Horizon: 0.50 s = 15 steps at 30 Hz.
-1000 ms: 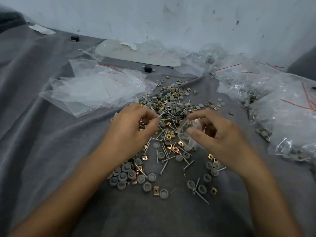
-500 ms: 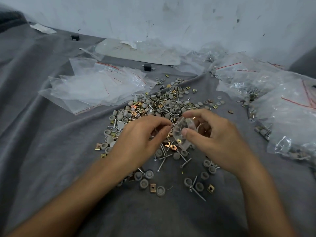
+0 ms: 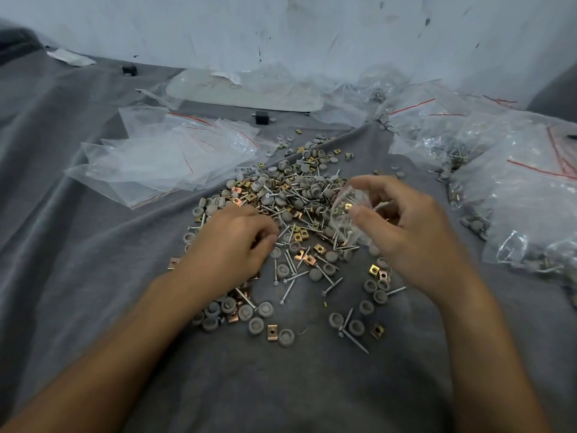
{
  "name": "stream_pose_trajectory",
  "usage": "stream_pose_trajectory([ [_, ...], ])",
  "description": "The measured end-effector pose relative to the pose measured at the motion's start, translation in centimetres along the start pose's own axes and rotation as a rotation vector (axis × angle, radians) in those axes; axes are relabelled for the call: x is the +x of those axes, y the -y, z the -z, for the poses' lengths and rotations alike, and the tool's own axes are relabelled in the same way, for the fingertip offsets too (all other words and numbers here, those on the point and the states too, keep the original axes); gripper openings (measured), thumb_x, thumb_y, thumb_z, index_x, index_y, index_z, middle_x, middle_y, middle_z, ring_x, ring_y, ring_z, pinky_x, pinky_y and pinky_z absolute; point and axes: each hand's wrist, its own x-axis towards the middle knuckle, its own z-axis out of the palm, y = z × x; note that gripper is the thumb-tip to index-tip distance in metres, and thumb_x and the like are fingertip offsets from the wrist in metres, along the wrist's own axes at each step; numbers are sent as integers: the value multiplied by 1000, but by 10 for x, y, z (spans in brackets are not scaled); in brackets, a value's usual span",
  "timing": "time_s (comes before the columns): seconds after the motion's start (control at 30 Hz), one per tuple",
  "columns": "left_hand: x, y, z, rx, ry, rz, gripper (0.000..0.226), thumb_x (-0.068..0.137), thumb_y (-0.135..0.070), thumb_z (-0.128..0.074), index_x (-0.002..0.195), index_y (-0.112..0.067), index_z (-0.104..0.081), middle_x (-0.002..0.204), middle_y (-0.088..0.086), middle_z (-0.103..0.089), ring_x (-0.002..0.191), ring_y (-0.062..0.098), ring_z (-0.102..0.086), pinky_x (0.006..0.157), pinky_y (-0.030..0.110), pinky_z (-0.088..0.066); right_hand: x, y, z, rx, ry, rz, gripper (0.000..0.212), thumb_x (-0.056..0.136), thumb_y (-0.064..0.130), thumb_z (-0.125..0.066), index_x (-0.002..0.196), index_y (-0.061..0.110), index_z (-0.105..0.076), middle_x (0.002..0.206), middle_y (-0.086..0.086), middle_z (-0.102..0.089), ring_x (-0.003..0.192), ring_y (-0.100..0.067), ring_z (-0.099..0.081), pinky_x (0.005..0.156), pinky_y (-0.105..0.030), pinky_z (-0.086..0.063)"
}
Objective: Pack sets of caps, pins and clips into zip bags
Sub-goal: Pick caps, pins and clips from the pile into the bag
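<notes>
A pile (image 3: pixel 293 198) of grey caps (image 3: pixel 286 337), pins (image 3: pixel 356 340) and brass clips (image 3: pixel 272 332) lies on a grey cloth (image 3: pixel 93 260). The right hand (image 3: pixel 412 239) is over the pile's right edge, thumb and forefinger pinching a small clear bag (image 3: pixel 346 207), its other fingers loosely curled. The left hand (image 3: pixel 231 248) rests on the pile's left side with fingers curled down among the parts; whether they grip anything cannot be told. Empty bags (image 3: pixel 162 160) lie left of the pile, filled bags (image 3: pixel 515 189) to its right.
</notes>
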Motion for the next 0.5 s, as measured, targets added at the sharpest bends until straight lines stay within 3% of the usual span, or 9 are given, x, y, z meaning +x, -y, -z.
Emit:
stream_pose_trajectory([
  [0.2,-2,-1,-1,156,39,-75,32,98,-41,-55,123,-29,-72,99,-4,-59,98,19,-51,90,39,-43,-2,-1,-3,-29,39,-4,29,96,32,-67,125,37,-66,90,15,-57,76,-5,-58,66,-13,-41],
  [0.5,-3,-15,-5,44,59,-77,20,97,-37,-61,110,-29,-75,93,-12,-55,95,15,-51,89,34,-41,-2,-4,-1,-17,44,-1,28,96,36,-67,124,40,-66,87,18,-56,71,-4,-57,62,-12,-40],
])
